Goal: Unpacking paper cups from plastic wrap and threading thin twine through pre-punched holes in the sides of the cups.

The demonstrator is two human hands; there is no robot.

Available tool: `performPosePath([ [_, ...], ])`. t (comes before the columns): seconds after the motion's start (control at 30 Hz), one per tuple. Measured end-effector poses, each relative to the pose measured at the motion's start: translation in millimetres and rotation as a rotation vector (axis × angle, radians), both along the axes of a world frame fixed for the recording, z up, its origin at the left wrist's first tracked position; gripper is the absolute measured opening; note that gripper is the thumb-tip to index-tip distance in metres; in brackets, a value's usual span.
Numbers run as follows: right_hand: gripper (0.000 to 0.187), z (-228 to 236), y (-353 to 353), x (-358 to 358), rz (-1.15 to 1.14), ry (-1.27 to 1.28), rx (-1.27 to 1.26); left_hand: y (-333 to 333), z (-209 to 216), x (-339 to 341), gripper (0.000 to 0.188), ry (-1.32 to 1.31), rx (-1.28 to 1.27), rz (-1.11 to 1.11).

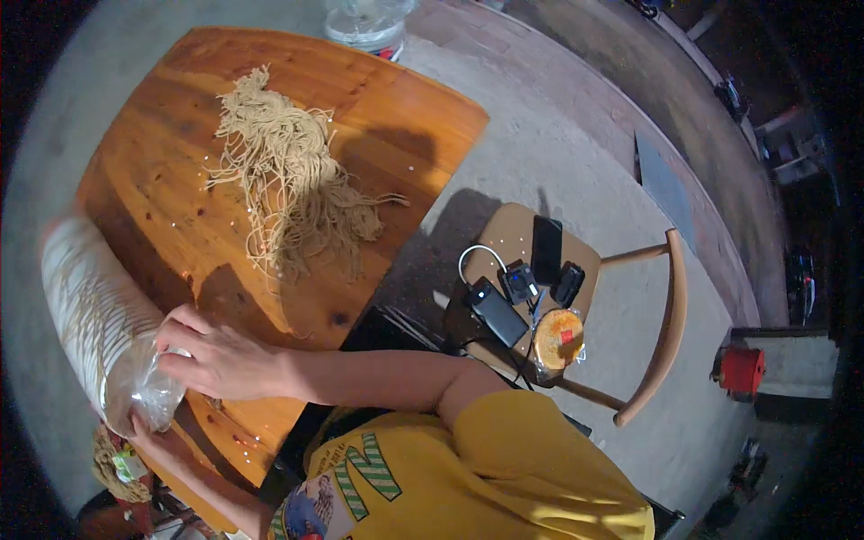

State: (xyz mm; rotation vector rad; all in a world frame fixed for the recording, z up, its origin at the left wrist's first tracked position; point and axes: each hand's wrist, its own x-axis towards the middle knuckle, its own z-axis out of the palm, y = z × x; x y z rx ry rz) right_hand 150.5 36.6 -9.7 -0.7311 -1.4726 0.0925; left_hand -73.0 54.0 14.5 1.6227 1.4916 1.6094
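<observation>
A long white roll (94, 292) with ridged, cord-like windings slants over the table's left edge. Clear crumpled plastic (153, 387) wraps its near end. My right hand (216, 355) is closed on this plastic, thumb and fingers pinching its edge. From below, my left forearm (202, 472) runs up to the same end and passes out of sight at the plastic. My left fingers are hidden; a blurred pinkish patch shows at the roll's far end, too smeared to make out. A loose heap of beige cord (292, 171) lies tangled across the middle of the wooden table (387, 99).
On a wooden chair (661, 342) at right lie a phone (546, 250), a black power bank (498, 311) with a white cable, a small black case (567, 284) and a wrapped round cake (558, 339). A red bucket (742, 370) stands farther right.
</observation>
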Motion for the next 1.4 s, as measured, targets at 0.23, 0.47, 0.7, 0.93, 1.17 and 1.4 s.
performPosePath([
  [0.23, 0.023, 13, -9, 5, 0.030, -0.144, -0.092, 3, -40, -51, 0.046, -0.335, 0.025, 0.041],
  [0.47, 0.029, 49, -46, -10, -0.048, -0.286, -0.055, -64, 17, -62, 0.042, -1.063, 0.095, 0.103],
  [0.7, 0.017, 30, -55, -26, -0.026, -0.144, -0.193, -132, 31, -126, 0.038, -1.262, 0.316, 0.021],
  [0.93, 0.029, 40, -31, 10, -0.116, -0.768, -0.393, -191, 49, -140, 0.037, -1.170, 0.341, 0.308],
  [1.17, 0.033, -50, 67, 56, 0.194, -0.617, -0.129, -267, 35, -176, 0.033, -1.070, 0.444, 0.256],
  [1.4, 0.026, -88, 104, 66, 0.169, -0.674, -0.037, -416, 33, -203, 0.035, -0.854, 0.415, 0.715],
])
